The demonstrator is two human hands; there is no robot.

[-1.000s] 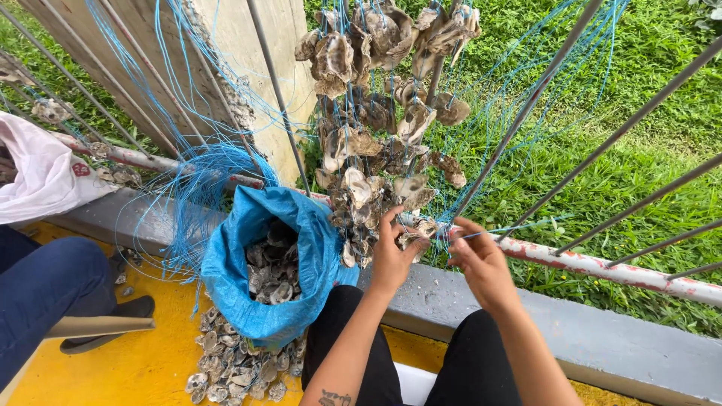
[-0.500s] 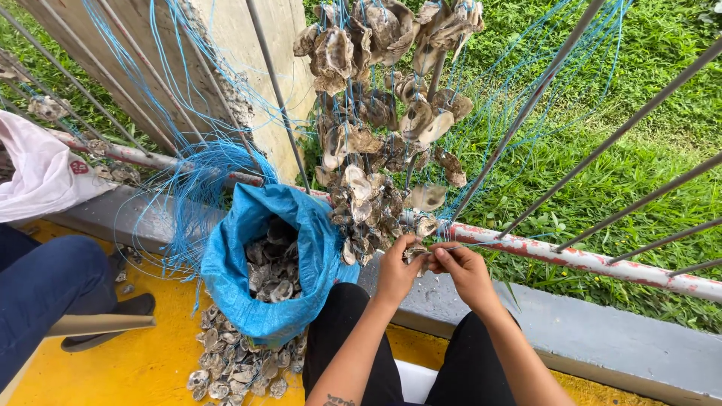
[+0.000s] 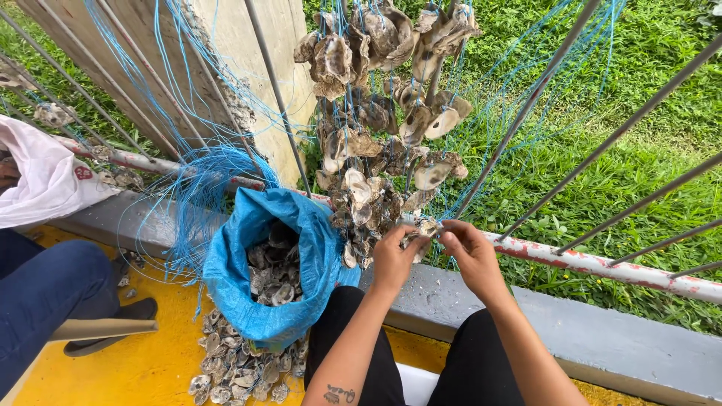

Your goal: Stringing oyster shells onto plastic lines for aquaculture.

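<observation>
The left hand (image 3: 395, 256) and the right hand (image 3: 465, 246) meet just in front of the painted rail (image 3: 602, 265), and the fingers of both are pinched narrowly on one small oyster shell (image 3: 425, 228) at the bottom of the hanging cluster of strung shells (image 3: 380, 128). The shell sits between the two sets of fingertips, with a thin blue line (image 3: 496, 135) running up from it toward the slanted metal bars (image 3: 541, 83). Whether the line already passes through the shell is too small to tell. The step in hand looks like fixing or threading this shell onto the line so that it joins the cluster just above the fingers. By the look of it, the next move calls for a steady pinch from one hand while the other works the line, keeping the strand taut and clear of the neighbouring strands, which hang close on both sides. Down and to the left of the fingers stands an open blue bag (image 3: 263, 278) with more shells inside, and loose shells (image 3: 241, 372) lie on the yellow floor (image 3: 128, 368) beneath it. Farther left, another person's leg in dark blue trousers (image 3: 45, 293) is near a white bag (image 3: 45, 180)
</observation>
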